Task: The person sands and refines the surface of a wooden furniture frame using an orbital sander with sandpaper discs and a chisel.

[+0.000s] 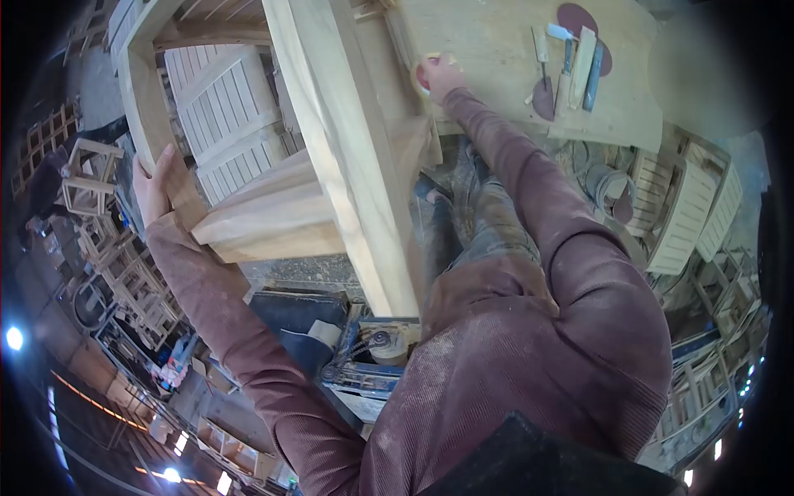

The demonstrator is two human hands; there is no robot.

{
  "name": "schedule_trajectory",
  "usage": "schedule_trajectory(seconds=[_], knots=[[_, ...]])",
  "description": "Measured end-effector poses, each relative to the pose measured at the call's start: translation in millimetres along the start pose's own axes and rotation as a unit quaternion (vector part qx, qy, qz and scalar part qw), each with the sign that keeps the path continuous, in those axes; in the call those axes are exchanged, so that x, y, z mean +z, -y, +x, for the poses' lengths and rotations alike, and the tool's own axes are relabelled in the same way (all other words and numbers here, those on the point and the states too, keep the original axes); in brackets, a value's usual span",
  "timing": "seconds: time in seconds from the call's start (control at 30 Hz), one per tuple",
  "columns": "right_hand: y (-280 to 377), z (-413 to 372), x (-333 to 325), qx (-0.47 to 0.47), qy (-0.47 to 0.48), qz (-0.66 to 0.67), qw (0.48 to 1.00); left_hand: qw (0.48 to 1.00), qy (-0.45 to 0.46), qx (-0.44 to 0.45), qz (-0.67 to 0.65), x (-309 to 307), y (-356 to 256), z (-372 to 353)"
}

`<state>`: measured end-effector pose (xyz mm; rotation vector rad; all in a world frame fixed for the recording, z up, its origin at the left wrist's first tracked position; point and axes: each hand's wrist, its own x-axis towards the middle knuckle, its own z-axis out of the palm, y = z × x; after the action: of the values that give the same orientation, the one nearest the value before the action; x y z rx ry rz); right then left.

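Dusty maroon ribbed long-sleeved top [529,372].

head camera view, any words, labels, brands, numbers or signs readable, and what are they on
No readable text anywhere.
Wooden frame: no lettering seen.
Red piece at the right hand: too small to tell.
Dark red discs and blue strip: no marking legible.
Blue-framed machine and background clutter: too small or blurred to read.

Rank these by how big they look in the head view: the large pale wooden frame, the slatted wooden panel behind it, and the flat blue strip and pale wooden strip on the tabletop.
1. Pale wooden frame
2. Slatted wooden panel
3. Blue strip, pale wooden strip: too alike to rank
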<state>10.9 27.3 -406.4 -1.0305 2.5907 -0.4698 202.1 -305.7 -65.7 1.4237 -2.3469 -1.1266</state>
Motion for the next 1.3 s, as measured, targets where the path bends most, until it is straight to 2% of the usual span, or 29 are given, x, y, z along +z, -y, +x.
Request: schedule_trajectory(seconds=[0.03,0.07,0.17,0.23,0.27,0.33,0.43,0.5,0.53,0.6,0.67,0.73,0.77,0.83,0.9,0.97,1.03,1.1,1.17,1.3], knots=[[-5.0,-13.2,-1.2,0.063,0.004,0.016,0.998,0.999,0.008,0.053,0.009,-1.3,3.9,-2.0],[-8.3,-28.7,-2.7,0.126,0.007,0.031,0.992,0.998,0.015,0.058,0.008,-2.9,7.5,-3.1],[-1.7,-95.4,-3.3,0.2,0.035,0.072,0.977,0.997,0.037,0.052,-0.045,-1.5,3.8,-12.3],[21.1,-135.5,-2.1,0.191,0.099,0.073,0.974,0.995,0.042,0.095,-0.002,-1.8,7.8,-15.9],[34.7,-148.0,2.6,0.185,0.097,0.069,0.975,0.995,0.036,0.095,-0.006,-4.4,12.7,-16.4],[60.8,-165.9,19.7,0.201,0.122,0.054,0.97,0.972,0.022,0.204,0.115,-10.7,21.9,-18.6],[90.5,-178.7,43.7,0.141,0.101,0.065,0.983,0.971,-0.02,0.224,0.079,-9.7,39.2,-39.8],[88.2,-182.2,110.5,0.15,0.075,0.004,0.986,0.974,-0.013,0.211,0.075,-12.6,37.9,-45.7],[95.8,-191.0,116.4,0.19,-0.013,0.116,0.975,0.97,-0.013,0.227,0.089,-13.2,37.8,-40.9],[101.7,-203.8,132.0,0.217,-0.092,0.228,0.945,0.967,-0.03,0.237,0.086,-13.7,31.4,-49.4],[89.0,-220.2,146.2,0.091,-0.075,0.423,0.899,0.966,-0.037,0.234,0.103,-14.5,40.2,-36.5],[139.1,-215.1,84.1,0.134,0.116,0.17,0.969,0.964,-0.051,0.232,0.118,-17.1,42.1,-29.8],[166.8,-212.1,48.3,0.116,0.214,0.04,0.969,0.963,-0.07,0.209,0.157,-15.3,37.6,-32.1],[190.9,-213.1,70.8,0.071,0.153,0.033,0.985,0.959,-0.093,0.183,0.197,-16.0,38.4,-30.4],[225.9,-193.3,78.4,0.021,0.203,0.128,0.971,0.971,-0.039,0.219,0.091,-16.3,44.6,-26.2],[266.4,-173.4,97.9,-0.034,0.142,0.114,0.983,0.971,-0.029,0.228,0.057,-16.4,47.7,-21.9],[294.2,-146.0,123.5,-0.04,0.132,0.108,0.985,0.973,-0.014,0.229,0.026,-16.8,44.2,-23.6],[302.0,-127.2,135.4,-0.042,0.12,0.104,0.986,0.972,-0.012,0.227,0.052,-18.1,40.9,-27.9],[304.1,-120.6,138.6,-0.105,0.152,-0.027,0.982,0.981,0.008,0.193,-0.001,-17.5,37.0,-29.9],[270.0,-138.2,123.3,-0.116,0.154,0.016,0.981,0.981,0.015,0.193,0.014,-19.0,35.2,-29.5]])
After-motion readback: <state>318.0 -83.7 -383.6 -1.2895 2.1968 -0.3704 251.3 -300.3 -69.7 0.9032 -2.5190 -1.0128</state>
